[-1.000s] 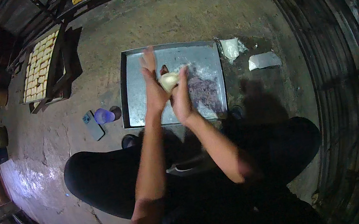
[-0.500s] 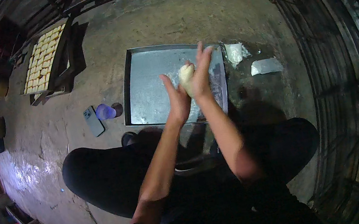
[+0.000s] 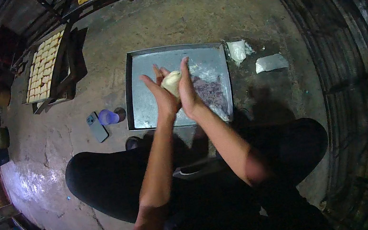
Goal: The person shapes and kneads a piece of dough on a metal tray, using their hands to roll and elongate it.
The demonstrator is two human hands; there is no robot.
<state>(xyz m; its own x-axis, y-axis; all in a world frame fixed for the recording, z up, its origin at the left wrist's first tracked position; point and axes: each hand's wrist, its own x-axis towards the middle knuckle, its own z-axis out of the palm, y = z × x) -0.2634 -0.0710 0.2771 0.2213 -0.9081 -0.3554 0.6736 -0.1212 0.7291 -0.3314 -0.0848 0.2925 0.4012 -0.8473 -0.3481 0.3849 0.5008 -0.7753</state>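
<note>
A pale lump of dough [image 3: 171, 82] sits between my two palms, above a shallow rectangular metal tray [image 3: 140, 78] on the floor. My left hand [image 3: 165, 99] presses on the dough's left side, its thumb and fingers reaching up. From the other side my right hand [image 3: 188, 94] clasps the lump with the fingers extended upward. Both wrists are close together, and the palms hide the lower part of the dough. White flour is dusted over the right half of the tray's base.
Right of the tray lie an open bag of white powder [image 3: 237, 51] and a white packet [image 3: 271, 63]. To its left are a phone [image 3: 97, 127] and a purple cup [image 3: 108, 117]. A tray of pale dough pieces [image 3: 45, 67] stands farther left; slatted racks [image 3: 352, 83] line the right.
Both hands have moved left over the tray with the dough still between them. My right hand's fingers have come closer to the left hand.
</note>
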